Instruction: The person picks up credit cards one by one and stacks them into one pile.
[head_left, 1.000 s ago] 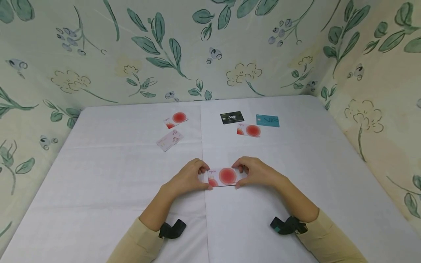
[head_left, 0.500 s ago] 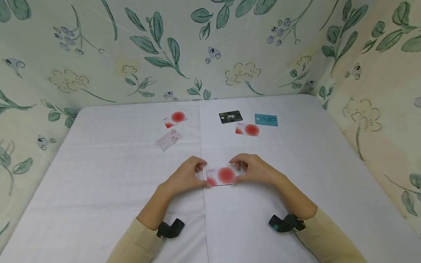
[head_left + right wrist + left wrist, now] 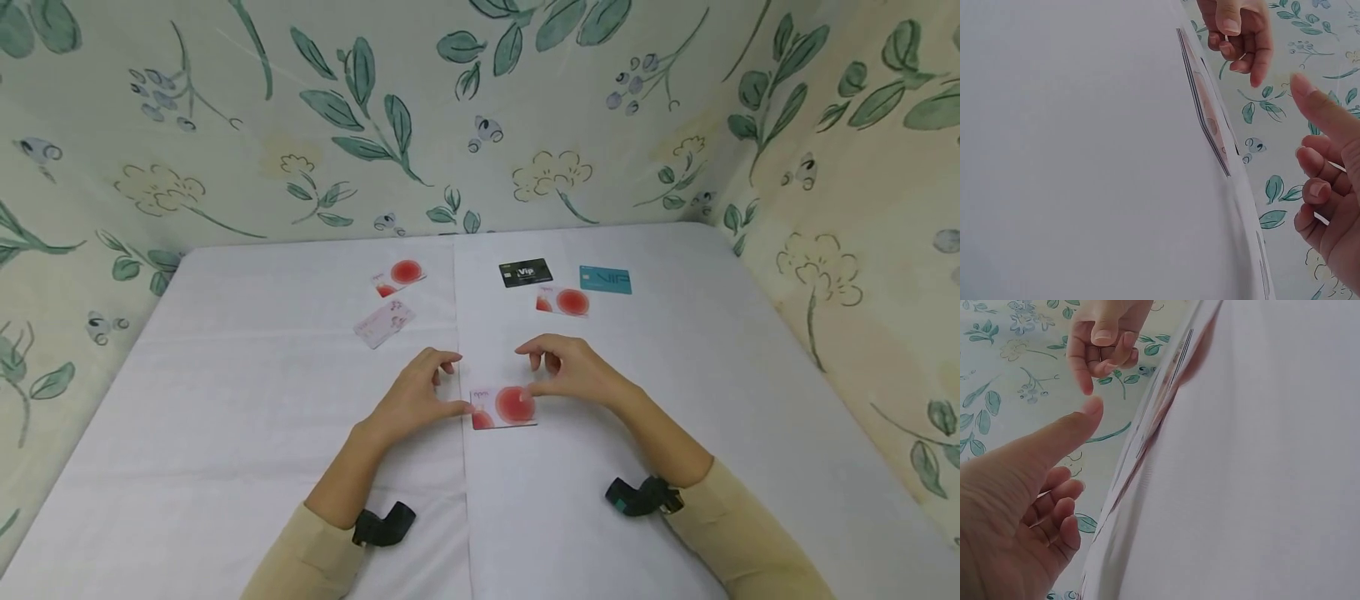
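Note:
A small stack of cards (image 3: 495, 414), topped by a white one with a red circle, lies flat near the middle of the table. Its layered edges show in the right wrist view, where the stack (image 3: 1200, 112) sits on the cloth. Just left of the stack is my left hand (image 3: 408, 398), thumb and fingers apart, holding nothing. My right hand (image 3: 576, 373) hovers over the stack's right end with thumb and index finger spread. Both wrist views show my left hand (image 3: 1016, 500) and right hand (image 3: 1335, 187) lifted off the cards.
Toward the back lie a black VIP card (image 3: 526, 272), a blue VIP card (image 3: 605, 280) and a red-circle card (image 3: 566, 302) on the right. Another red-circle card (image 3: 401, 277) and a pale pink card (image 3: 384, 323) lie on the left. White cloth (image 3: 247, 400) covers the table.
Both hands have let go of the card stack's ends and risen slightly away from the near edge, thumbs and fingers spreading. The stack stays in place.

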The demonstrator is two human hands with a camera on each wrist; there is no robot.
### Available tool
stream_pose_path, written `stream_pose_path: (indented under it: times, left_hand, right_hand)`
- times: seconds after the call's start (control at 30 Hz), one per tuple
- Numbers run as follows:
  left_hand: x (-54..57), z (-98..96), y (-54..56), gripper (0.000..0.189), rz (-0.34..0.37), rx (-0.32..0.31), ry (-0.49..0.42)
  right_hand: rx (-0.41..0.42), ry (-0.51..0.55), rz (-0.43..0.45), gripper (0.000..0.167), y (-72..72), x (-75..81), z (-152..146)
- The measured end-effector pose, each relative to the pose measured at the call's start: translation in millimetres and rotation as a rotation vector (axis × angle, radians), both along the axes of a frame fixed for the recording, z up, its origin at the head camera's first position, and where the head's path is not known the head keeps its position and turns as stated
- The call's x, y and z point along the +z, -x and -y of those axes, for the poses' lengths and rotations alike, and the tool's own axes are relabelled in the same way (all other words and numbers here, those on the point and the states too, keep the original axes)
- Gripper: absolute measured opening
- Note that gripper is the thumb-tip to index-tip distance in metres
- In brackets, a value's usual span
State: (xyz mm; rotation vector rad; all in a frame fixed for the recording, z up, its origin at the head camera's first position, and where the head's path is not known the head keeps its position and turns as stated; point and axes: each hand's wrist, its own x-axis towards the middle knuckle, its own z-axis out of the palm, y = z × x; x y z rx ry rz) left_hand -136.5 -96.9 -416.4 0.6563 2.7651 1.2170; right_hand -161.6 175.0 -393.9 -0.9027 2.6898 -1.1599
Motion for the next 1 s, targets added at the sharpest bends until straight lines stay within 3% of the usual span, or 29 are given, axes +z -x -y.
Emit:
stream_pose_path:
  times: [0.23,0.57,1.0]
  left_hand:
    - [-0.4,1.2,0.8,0.067,-0.116,0.027,-0.058]
    - [2.7,7.3,2.9,0.072,-0.114,0.107,-0.071]
    - [7.9,16.8,5.8,0.073,-0.156,0.145,-0.118]
  right_hand:
    - [-0.004,0.046,-0.061,0.054,5.9,1.7,5]
    - [0.003,0.052,-0.063,0.056,14.0,7.2,15]
    - [0.018,0.032,-0.052,0.056,26.3,15.2,30]
